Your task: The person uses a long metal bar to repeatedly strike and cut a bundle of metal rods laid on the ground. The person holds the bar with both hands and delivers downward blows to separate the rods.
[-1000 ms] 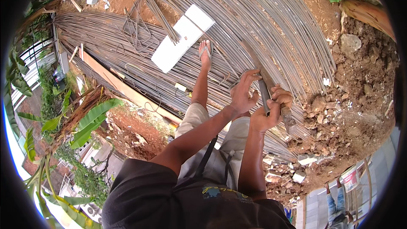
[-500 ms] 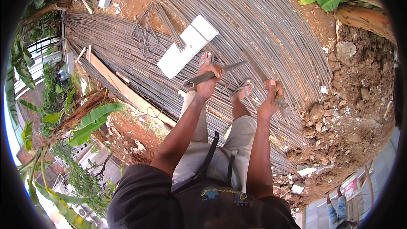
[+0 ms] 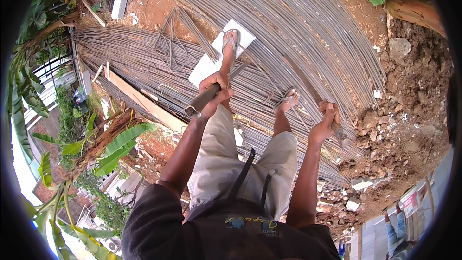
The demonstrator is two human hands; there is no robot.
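A big green leaf (image 3: 122, 148) is hanging at the far left, left of the middle. To its right, a long brown board (image 3: 139, 97) is lying at a slant beside many thin metal bars (image 3: 288, 29). Next, just left of the middle, the left hand (image 3: 214, 95) is closing tight around a dark metal tool (image 3: 202, 101). The tool is going right through the fist: its hollow end is poking out to the lower left, and its thin end is pointing to the upper right. A white slab (image 3: 199, 70) is lying just above this hand, and the left foot (image 3: 230, 43) is showing over the slab. The right foot (image 3: 288, 100), in a sandal too, is standing on the bars between the two hands. Right of the middle, the right hand (image 3: 323, 124) is gripping a long rusty blade (image 3: 303, 79) near its lower end. The blade is slanting to the upper left from the fist, and a short lumpy end is sticking out below. The two tools are staying well apart. Brown dirt and stones (image 3: 409, 96) are filling the right side.
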